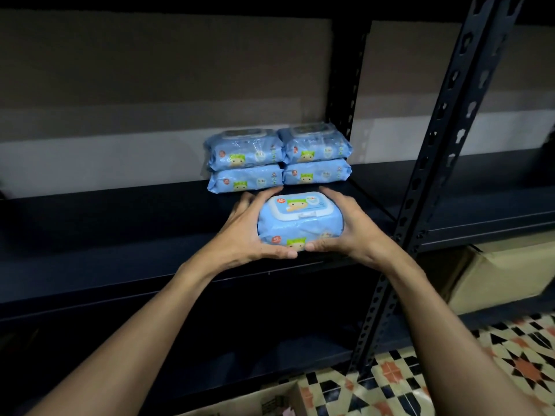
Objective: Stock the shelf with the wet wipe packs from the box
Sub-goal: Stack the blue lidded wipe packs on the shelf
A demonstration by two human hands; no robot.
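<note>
You've got one wet wipe pack (300, 225) clamped between both hands: left hand (250, 232) curled round its left end, right hand (344, 228) round its right, thumbs nearly meeting on the near face. It sits lid-up over the shelf (120, 235), just in front of four packs (279, 159) stacked two-by-two at the back; can't tell if it touches the board. Cardboard box (270, 399) corner shows at the bottom edge.

One pack (300, 223) sits before four packs (246, 157) stacked two-by-two on the shelf (120, 235).
</note>
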